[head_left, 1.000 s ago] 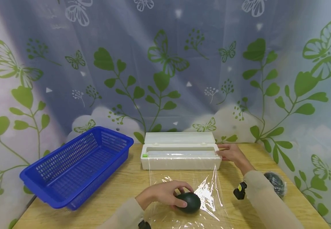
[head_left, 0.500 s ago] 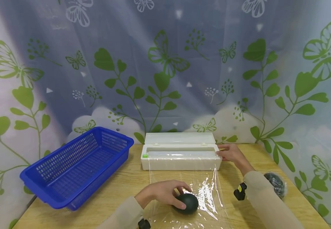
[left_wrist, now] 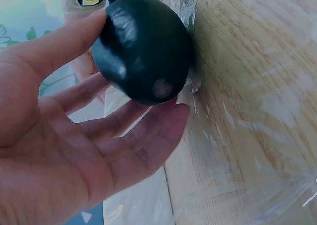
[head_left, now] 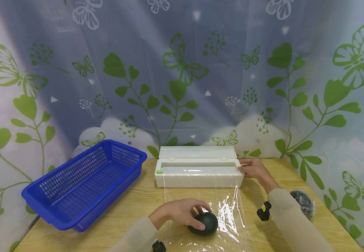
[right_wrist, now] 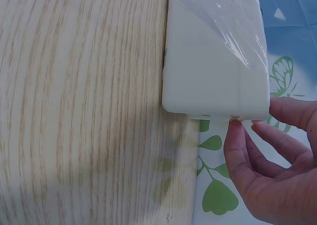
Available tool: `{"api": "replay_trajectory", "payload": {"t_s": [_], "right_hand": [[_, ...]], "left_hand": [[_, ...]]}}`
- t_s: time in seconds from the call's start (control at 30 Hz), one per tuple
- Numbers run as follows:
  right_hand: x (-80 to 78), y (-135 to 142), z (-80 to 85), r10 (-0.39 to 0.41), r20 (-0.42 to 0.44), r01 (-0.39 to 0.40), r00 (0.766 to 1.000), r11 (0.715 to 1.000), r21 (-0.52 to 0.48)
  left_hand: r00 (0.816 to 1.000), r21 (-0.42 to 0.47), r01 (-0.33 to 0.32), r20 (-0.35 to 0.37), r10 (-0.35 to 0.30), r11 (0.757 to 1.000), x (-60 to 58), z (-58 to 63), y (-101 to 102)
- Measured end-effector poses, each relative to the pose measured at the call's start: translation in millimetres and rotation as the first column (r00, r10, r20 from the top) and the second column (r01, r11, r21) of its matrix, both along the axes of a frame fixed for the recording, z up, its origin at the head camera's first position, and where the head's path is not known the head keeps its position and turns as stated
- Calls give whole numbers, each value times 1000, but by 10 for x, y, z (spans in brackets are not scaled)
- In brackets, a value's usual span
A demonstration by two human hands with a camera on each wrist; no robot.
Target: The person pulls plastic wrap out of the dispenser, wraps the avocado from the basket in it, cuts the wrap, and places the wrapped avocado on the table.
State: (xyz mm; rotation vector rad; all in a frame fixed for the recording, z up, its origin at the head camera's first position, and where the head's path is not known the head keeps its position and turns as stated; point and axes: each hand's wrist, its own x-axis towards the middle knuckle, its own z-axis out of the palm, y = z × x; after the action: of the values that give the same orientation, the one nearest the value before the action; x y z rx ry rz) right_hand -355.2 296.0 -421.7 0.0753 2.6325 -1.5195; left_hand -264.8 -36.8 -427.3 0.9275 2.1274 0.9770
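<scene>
On a sheet of cling film (head_left: 182, 241) my left hand (head_left: 182, 211) grips a dark green, smooth oval fruit (head_left: 209, 224), which looks like an avocado. The left wrist view shows the thumb on one side of the fruit (left_wrist: 143, 49) and curled fingers on the other. The film runs back to a white cling film dispenser (head_left: 197, 180), whose lid (head_left: 197, 152) stands raised. My right hand (head_left: 254, 169) holds the dispenser's right end. In the right wrist view its fingertips touch the end face and back corner of the dispenser (right_wrist: 215, 81).
A blue perforated basket (head_left: 106, 199) stands at the left of the wooden table (head_left: 141, 203). A dark object wrapped in film (head_left: 304, 203) lies at the right, partly behind the right sleeve. A patterned curtain (head_left: 182, 70) hangs behind the table.
My left hand has shifted the fruit slightly to the left on the film, with a small turn. The right hand and the dispenser have stayed in place.
</scene>
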Motion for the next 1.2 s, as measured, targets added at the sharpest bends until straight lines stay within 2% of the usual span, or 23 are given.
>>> {"api": "replay_trajectory", "payload": {"t_s": [0.27,0.43,0.8,0.97,1.2], "right_hand": [[10,-14,11,-1,-3,1,1000,1000,7],[3,-12,11,1,-1,-1,1000,1000,7],[-20,-14,7,7,-9,-7,1000,1000,2],[12,-36,22,31,-32,-30,999,999,22],[121,-31,123,38,-61,-33,997,995,91]], "left_hand": [[1000,23,7,-2,-7,1000,-4,12,8],[998,17,39,-41,-38,999,-17,21,-4],[998,12,-17,-60,18,1000,-18,54,-48],[996,24,-21,-81,22,999,-30,92,-160],[995,85,-4,-101,13,996,-14,199,-449]]}}
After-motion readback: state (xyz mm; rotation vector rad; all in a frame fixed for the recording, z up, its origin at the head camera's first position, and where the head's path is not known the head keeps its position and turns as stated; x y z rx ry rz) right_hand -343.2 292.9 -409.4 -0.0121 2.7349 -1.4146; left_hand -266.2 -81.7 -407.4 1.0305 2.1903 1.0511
